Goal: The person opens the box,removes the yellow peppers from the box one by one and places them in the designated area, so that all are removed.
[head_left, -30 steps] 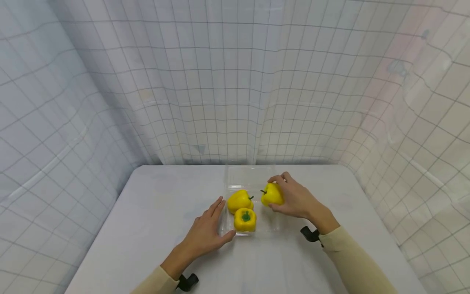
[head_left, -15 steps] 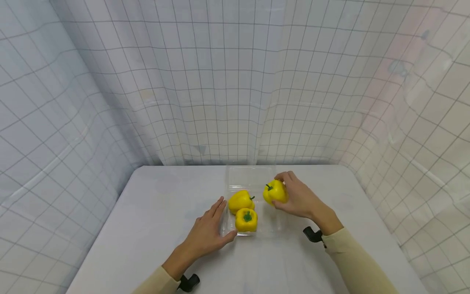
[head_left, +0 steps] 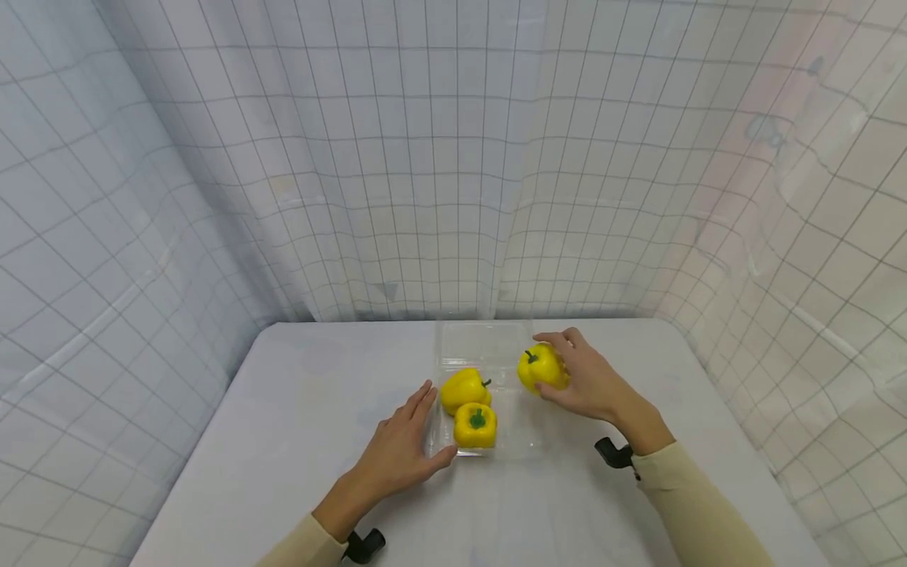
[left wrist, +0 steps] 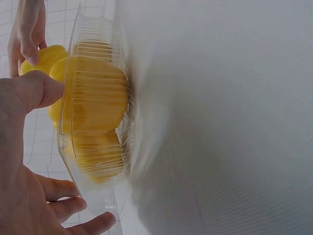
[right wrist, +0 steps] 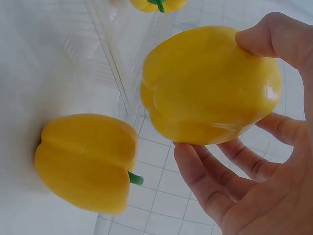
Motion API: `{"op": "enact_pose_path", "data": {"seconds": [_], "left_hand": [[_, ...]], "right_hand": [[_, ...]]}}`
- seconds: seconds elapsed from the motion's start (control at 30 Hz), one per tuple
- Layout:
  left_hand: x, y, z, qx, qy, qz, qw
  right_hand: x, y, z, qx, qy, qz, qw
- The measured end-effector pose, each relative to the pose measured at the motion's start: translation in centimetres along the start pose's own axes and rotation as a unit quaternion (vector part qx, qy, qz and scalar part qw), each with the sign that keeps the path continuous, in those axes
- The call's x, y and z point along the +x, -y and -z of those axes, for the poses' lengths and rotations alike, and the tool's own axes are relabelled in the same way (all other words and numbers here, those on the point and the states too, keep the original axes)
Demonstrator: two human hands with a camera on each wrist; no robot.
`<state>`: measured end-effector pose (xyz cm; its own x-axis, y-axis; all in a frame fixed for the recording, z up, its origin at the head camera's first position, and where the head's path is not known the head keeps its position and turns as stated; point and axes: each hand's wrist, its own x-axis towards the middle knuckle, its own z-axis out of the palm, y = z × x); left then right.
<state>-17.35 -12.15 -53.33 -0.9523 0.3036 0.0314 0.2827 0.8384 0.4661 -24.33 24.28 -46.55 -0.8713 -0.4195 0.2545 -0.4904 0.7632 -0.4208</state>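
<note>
A yellow bell pepper [head_left: 542, 368] is held between the thumb and fingers of my right hand [head_left: 591, 380], above the right side of a clear plastic clamshell container [head_left: 523, 429]. Two more yellow bell peppers, a rear one [head_left: 464, 391] and a front one [head_left: 475, 425], sit in the container's left half. My left hand [head_left: 400, 449] rests at its left front corner, fingers extended along the side and thumb by the rim. The right wrist view shows another bell pepper [right wrist: 88, 161] lying on the white surface beside the container; in the head view it is hidden.
The container's lid [head_left: 478, 340] lies folded open toward the back of the white table [head_left: 319, 378]. White gridded curtains [head_left: 453, 197] enclose the table at the back and both sides.
My right hand has moved a little to the right and back, carrying the bell pepper away from the two in the container. The left hand stays in place.
</note>
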Motion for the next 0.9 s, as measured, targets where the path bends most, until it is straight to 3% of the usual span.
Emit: {"op": "enact_pose_path", "data": {"seconds": [0.5,0.9], "left_hand": [[0.0,0.1,0.7,-0.003,0.008,0.004,1.0000],[-0.1,-0.1,0.5,-0.011,0.007,0.002,0.9999]], "right_hand": [[-0.3,-1.1,1.1,-0.004,-0.017,-0.007,0.9998],[-1.0,-2.0,2.7,0.018,-0.044,-0.015,0.9988]]}}
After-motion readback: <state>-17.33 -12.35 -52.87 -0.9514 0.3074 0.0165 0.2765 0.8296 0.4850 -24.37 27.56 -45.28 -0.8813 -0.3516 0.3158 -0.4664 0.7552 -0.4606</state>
